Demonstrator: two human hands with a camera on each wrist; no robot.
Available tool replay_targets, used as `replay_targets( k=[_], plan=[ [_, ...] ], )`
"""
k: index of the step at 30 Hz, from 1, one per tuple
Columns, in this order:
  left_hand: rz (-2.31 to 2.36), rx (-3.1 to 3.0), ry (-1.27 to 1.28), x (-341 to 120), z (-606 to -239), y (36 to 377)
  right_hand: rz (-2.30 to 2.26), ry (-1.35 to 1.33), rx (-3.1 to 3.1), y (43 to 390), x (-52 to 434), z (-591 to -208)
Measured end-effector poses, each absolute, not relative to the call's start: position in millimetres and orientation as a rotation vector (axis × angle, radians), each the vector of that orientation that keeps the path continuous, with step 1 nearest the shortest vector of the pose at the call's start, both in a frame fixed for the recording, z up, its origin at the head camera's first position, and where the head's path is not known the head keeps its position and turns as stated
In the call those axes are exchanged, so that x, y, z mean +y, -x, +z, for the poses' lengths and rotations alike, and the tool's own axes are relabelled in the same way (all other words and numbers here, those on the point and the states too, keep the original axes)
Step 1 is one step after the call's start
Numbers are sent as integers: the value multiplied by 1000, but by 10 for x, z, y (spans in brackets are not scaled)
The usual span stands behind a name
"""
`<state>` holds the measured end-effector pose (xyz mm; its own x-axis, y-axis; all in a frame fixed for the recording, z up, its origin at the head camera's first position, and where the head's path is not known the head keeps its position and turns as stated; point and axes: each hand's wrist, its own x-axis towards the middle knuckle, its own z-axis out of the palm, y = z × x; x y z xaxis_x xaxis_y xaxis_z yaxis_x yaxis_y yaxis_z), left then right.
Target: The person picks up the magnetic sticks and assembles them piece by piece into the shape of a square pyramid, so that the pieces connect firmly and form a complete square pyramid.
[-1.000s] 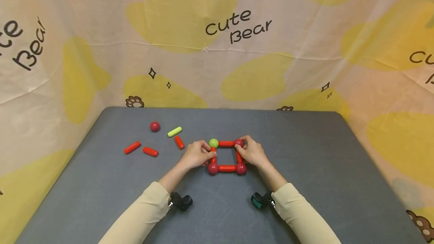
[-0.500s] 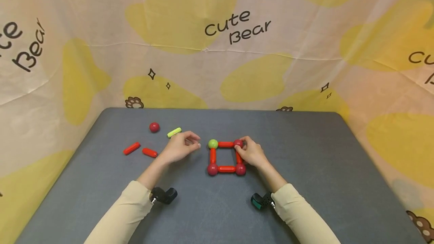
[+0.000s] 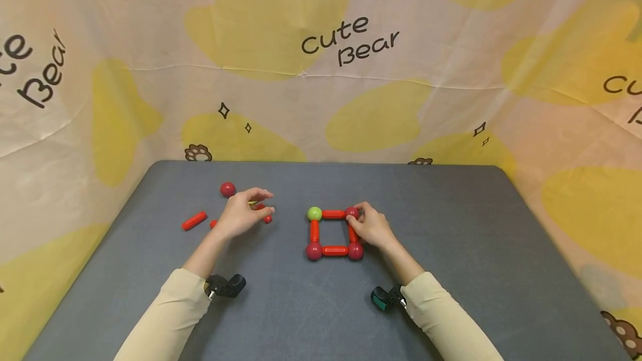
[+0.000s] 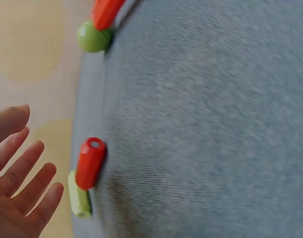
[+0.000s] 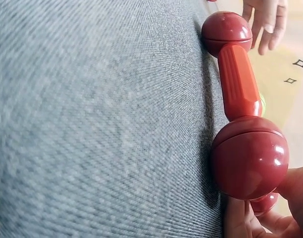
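Left hand (image 3: pixel 239 216): fingers spread apart near a red rod (image 4: pixel 90 163) and a yellow-green rod (image 4: pixel 79 196), at nine o'clock from the square frame (image 3: pixel 335 250). Right hand (image 3: pixel 373 226): fingers pinch its red ball (image 3: pixel 350 211) between one and two o'clock. Desk (image 3: pixel 471 238) spreads toward three, far edge at twelve. Left forearm (image 3: pixel 163 311) points to one, right forearm (image 3: pixel 453 316) to eleven.

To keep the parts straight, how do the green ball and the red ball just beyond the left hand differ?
The green ball is bright green, while the red ball is dark red. The green ball joins two red rods at a corner; the red ball sits apart, with no rod visibly attached. Both are round and rest on the table.
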<state>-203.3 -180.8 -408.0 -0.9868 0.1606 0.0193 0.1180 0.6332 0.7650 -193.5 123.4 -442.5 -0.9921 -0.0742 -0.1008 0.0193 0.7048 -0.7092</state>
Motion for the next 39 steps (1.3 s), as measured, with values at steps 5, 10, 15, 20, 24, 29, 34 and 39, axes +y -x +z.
replay_targets(
  k=[5,10,15,20,24,29,34,39],
  plan=[
    [1247,2835,-243,-1823,-4155,2026,-1138,54,2805,1939,1231,-4433],
    [1225,2834,-234,-1831,-4216,2044,-1148,48,2795,1936,1232,-4431],
    [1199,2831,-263,-1831,-4244,2047,-1156,49,2797,1933,1232,-4429],
    [1160,2846,-314,-1824,-4269,2050,-1149,51,2805,1931,1234,-4428],
    [1118,2874,-351,-1801,-4304,2048,-1143,53,2807,1928,1235,-4427],
    [1082,2913,-356,-1754,-4340,2047,-1143,55,2813,1926,1237,-4428],
    [1037,2929,-309,-1697,-4346,2066,-1160,56,2806,1925,1240,-4430],
    [1013,2928,-287,-1656,-4331,2078,-1166,54,2801,1926,1240,-4429]
  ],
)
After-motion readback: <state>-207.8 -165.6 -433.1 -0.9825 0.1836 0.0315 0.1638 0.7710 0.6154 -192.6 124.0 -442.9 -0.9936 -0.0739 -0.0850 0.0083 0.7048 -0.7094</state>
